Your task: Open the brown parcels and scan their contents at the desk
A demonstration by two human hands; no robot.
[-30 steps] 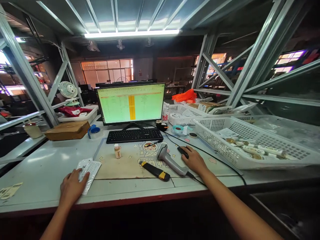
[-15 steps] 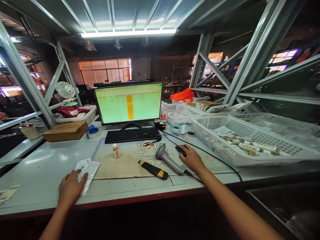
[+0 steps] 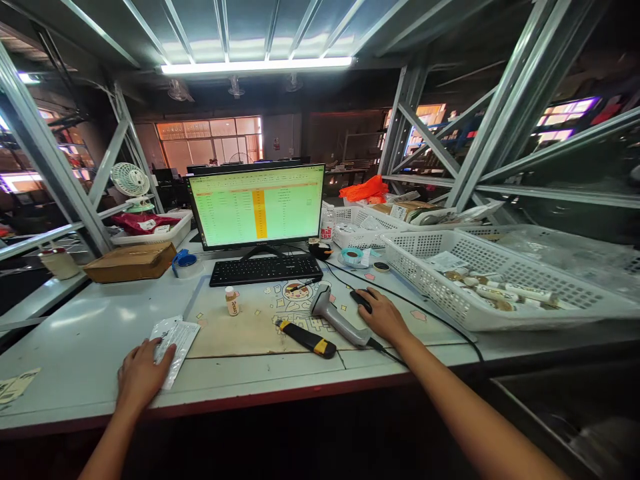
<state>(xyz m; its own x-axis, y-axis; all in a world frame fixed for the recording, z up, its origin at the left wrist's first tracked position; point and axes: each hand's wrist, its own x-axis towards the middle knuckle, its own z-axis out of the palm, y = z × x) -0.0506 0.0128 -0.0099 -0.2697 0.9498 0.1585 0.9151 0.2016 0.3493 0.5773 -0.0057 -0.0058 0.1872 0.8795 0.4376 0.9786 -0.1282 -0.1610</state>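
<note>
My left hand rests on the desk at the left, its thumb and fingers on a white plastic packet with dark print. My right hand is wrapped over a black computer mouse on the desk mat. Left of that hand lies a grey barcode scanner with its cable running under my wrist. A black and yellow utility knife lies between the scanner and the mat's front edge. Upright on the mat stands a small bottle with a white cap.
Behind the mat are a black keyboard and a lit monitor showing a table. A white basket at the right holds several small bottles or tubes. A cardboard box and blue tape dispenser sit at the left.
</note>
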